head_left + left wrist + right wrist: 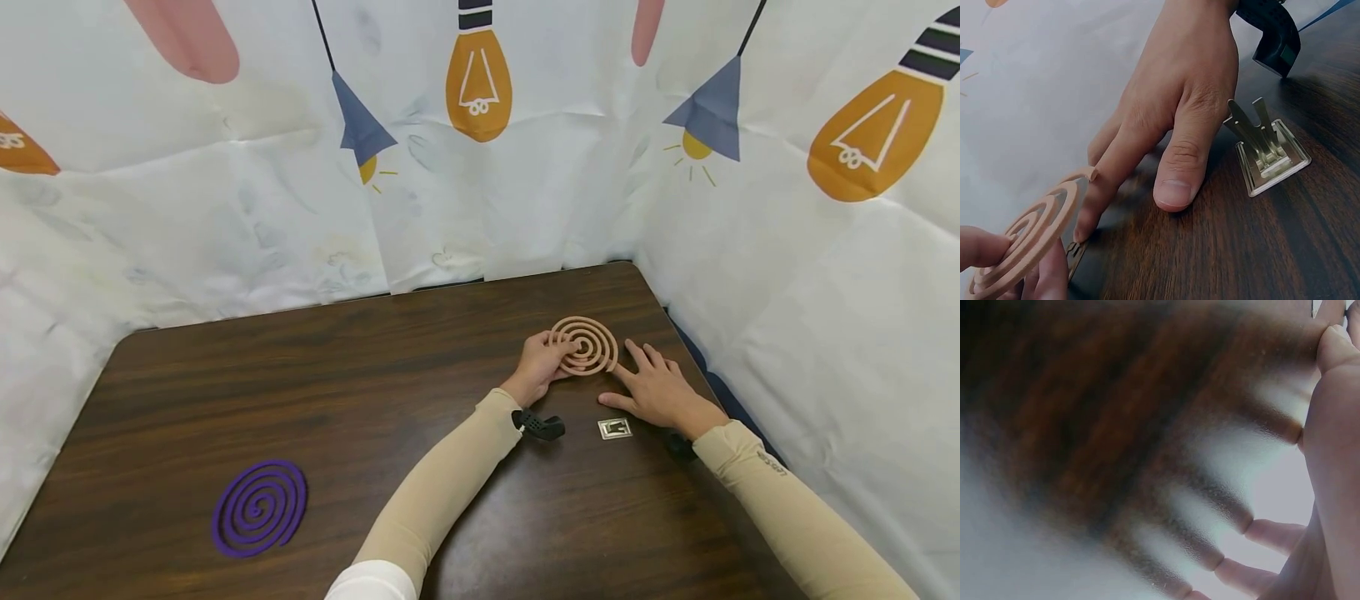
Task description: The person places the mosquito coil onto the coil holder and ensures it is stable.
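The tan coil [589, 344] sits in the left hand [536, 367], its grip narrow: the thumb lies over the rings and the fingers are underneath, pinching from the near left side. From the left wrist the coil shows tilted, its loose outer end right by the index finger of the right hand [660, 390]; I can't tell whether they touch. That right hand has a wide grip with nothing in it, fingers splayed and tips down on the table [300, 392]. Just beside its thumb, on the side nearer the person, stands a metal stand [615, 428], a flat square base with prongs rising from it. Another metal piece [1075, 253] shows at the index fingertip, mostly hidden. Well apart, toward the table's near left, a purple coil [258, 508] lies flat. The table is dark, streaked wood grain with rounded far corners, and its top gives back soft reflections. Around it hangs creased white cloth [300, 233], printed with orange bulbs [480, 125] and blue lamps [716, 112]. Both arms wear beige sleeves [450, 467].
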Demonstrator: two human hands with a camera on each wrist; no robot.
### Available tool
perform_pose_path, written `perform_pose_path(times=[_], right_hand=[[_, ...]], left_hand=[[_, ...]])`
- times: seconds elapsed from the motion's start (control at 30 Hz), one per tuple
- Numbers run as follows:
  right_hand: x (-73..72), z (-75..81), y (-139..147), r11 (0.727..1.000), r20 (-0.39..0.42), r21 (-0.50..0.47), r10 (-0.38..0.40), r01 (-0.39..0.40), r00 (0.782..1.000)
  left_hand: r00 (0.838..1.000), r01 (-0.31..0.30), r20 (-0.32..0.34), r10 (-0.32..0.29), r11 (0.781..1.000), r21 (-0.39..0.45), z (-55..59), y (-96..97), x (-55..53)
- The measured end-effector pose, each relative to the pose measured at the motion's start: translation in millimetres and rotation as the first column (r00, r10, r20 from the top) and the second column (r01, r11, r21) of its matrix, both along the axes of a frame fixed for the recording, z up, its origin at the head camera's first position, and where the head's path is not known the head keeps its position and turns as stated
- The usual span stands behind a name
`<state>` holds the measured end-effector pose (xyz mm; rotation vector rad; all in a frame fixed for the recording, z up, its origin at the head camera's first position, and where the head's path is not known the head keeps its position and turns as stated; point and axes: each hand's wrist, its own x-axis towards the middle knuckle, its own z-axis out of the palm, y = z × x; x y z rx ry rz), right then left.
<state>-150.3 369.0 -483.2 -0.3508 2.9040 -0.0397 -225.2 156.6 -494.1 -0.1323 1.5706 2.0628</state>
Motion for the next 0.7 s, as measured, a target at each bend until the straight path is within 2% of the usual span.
perform_pose_path(times=[0.7], right_hand=[[1.5, 0.9, -2.3, 1.000, -0.027, -0.009, 0.002, -0.003, 1.000]], left_hand=[[1.000, -0.005, 0.004, 0.005, 1.000, -0.012, -1.5, 5.1, -1.5]])
